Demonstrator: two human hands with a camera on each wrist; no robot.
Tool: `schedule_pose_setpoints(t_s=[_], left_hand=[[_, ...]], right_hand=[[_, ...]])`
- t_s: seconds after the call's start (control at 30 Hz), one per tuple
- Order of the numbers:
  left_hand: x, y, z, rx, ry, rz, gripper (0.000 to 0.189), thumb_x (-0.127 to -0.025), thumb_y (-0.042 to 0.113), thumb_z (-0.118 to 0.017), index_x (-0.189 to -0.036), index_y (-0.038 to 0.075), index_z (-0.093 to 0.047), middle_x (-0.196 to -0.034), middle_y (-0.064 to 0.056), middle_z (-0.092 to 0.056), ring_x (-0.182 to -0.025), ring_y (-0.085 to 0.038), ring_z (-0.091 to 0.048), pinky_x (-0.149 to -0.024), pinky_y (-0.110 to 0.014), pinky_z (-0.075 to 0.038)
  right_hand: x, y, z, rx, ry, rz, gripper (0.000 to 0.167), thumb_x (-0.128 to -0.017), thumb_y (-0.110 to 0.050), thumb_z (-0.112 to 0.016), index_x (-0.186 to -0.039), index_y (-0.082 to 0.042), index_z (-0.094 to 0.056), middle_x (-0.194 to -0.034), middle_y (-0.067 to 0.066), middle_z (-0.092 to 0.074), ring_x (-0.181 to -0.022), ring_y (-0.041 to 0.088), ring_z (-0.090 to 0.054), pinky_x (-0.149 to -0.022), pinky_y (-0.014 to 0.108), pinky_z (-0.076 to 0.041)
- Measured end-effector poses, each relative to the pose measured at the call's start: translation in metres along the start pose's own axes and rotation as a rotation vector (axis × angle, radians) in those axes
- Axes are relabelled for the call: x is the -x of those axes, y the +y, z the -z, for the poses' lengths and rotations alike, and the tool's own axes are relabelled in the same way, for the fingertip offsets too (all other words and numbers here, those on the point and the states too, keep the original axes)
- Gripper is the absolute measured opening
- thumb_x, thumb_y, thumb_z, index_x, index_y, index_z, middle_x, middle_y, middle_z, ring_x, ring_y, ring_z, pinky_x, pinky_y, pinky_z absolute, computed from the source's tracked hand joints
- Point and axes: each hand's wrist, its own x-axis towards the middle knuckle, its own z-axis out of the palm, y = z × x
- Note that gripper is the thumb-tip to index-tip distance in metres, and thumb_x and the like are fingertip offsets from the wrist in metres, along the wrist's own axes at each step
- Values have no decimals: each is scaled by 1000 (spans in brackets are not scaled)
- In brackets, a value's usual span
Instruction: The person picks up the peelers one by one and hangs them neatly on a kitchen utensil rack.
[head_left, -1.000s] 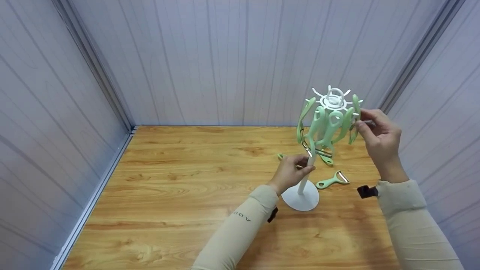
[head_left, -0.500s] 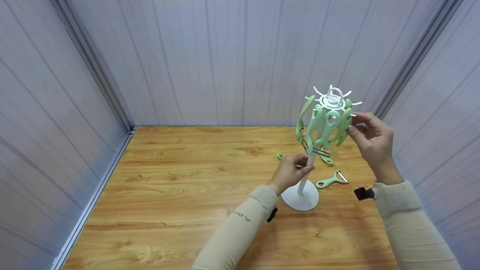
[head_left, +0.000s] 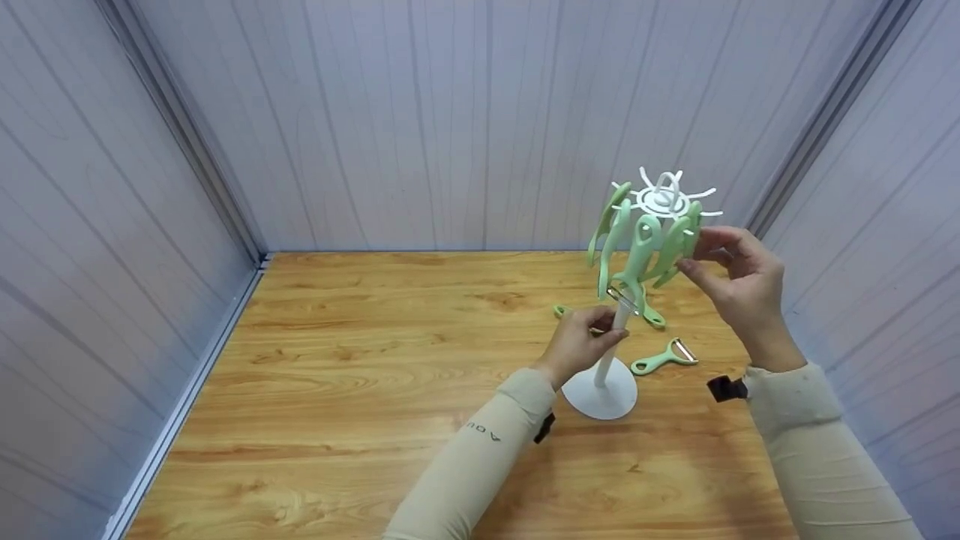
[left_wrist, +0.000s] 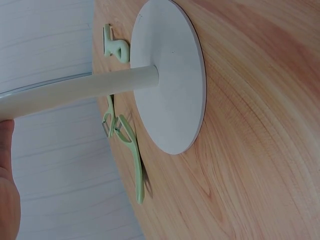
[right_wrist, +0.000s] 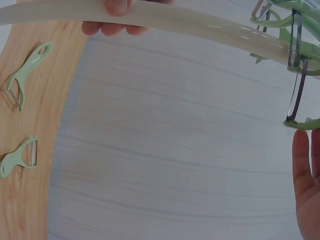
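Observation:
A white stand with a round base rises to a hooked ring. Several light green peelers hang by their handle holes from the hooks. My left hand grips the pole about midway, fingertips and thumb around it; its fingers also show at the top of the right wrist view. At the ring's right side, my right hand pinches a hanging peeler between thumb and fingers. In the right wrist view, those fingers meet a peeler's lower end.
On the wooden table, a green peeler lies right of the base. Another peeler lies behind the pole, and a green handle end peeks out beyond my left hand. Ribbed pale walls enclose the back and sides.
The hooked ring has turned, carrying the front peelers leftward. My right hand has shifted slightly left, close to the hanging peelers. My left hand has stayed on the pole.

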Motion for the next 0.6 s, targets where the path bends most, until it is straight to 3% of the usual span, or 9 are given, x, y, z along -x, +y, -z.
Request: schedule_pose_setpoints(t_s=[0.33,0.6], left_hand=[[2,-1,3,-8,5,-12,24,-104,14,-76,-125,3,-77,-112,-12,-82,-100,-11,-78,-87,-16,-61],[2,-2,2,-18,12,-25,23,-104,14,-76,-124,3,-78,-114,-12,-82,-102,-12,-79,-87,-16,-61]], right_hand=[[12,23,15,70,14,-32,37,-82,25,-77,-118,22,-68,-100,-1,-77,-94,8,-71,-90,17,-60],[27,44,25,259,-22,-118,38,-83,22,-80,-120,17,-70,-100,-9,-73,-93,5,-68,-87,12,-58]])
